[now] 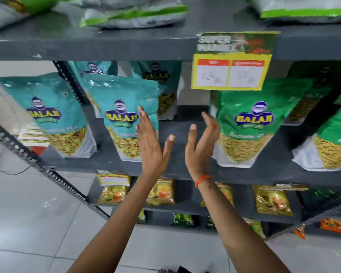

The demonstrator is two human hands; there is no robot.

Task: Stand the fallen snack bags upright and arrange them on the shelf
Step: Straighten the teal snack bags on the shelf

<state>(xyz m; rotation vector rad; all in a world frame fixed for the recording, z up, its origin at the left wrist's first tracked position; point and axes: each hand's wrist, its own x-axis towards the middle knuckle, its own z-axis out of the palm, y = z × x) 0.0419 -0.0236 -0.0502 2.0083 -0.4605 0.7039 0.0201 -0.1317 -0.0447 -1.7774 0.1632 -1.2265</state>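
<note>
On the grey middle shelf (177, 134) stand teal snack bags and green ones. A teal bag (120, 115) stands upright at centre left, another teal bag (47, 115) further left, and more teal bags (163, 85) behind. A green bag (250, 123) stands right of centre, a second green bag (335, 142) at the far right. My left hand (152, 142) is flat and open, its fingers against the right edge of the centre teal bag. My right hand (201, 142) is open, beside the left edge of the green bag. Neither hand holds anything.
A yellow price tag (230, 71) hangs from the upper shelf's edge. White and green bags (134, 14) lie flat on the top shelf. Yellow packets (161, 192) stand on the shelf below, with green and orange packets lower. A perforated metal upright (47, 174) slants at left over the tiled floor.
</note>
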